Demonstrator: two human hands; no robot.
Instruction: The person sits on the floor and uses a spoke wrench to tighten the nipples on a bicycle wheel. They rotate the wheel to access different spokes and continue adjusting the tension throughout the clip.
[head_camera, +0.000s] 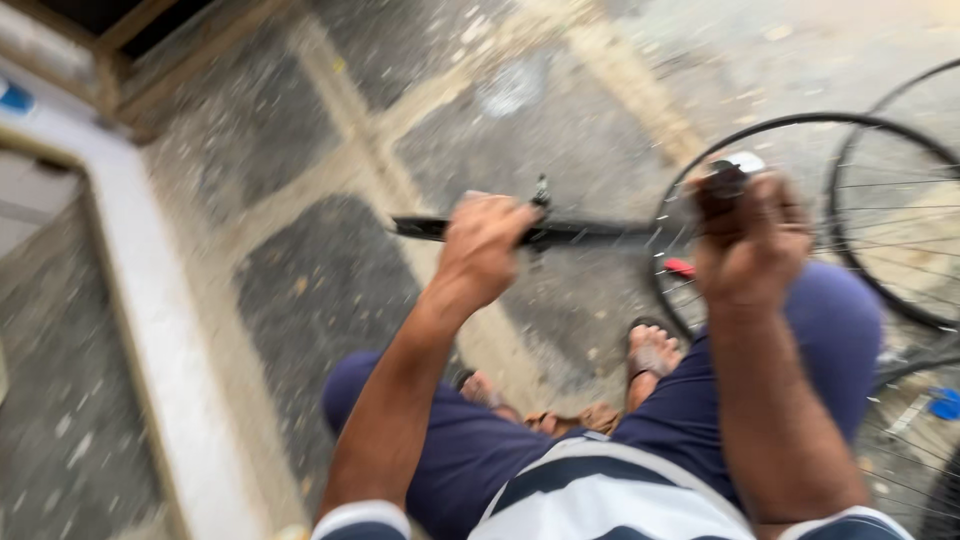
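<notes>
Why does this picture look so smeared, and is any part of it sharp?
Head view: motion blur streaks the whole frame; the left hand and right hand gripping the long black bar are soft-edged, the thin black spoked bicycle wheel rim is slightly clearer; soft daylight falls evenly on the speckled stone floor, with no glare or hard shadows.

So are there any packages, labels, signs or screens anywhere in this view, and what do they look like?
Blue patch: far left on the pale frame, small and blurred; possibly a sticker, cannot tell.
Blue piece: lower right, behind the wheel spokes, small; too blurred to tell what it is.
No clear package, sign or screen shows. The left hand and right hand hold a long black part.
</notes>
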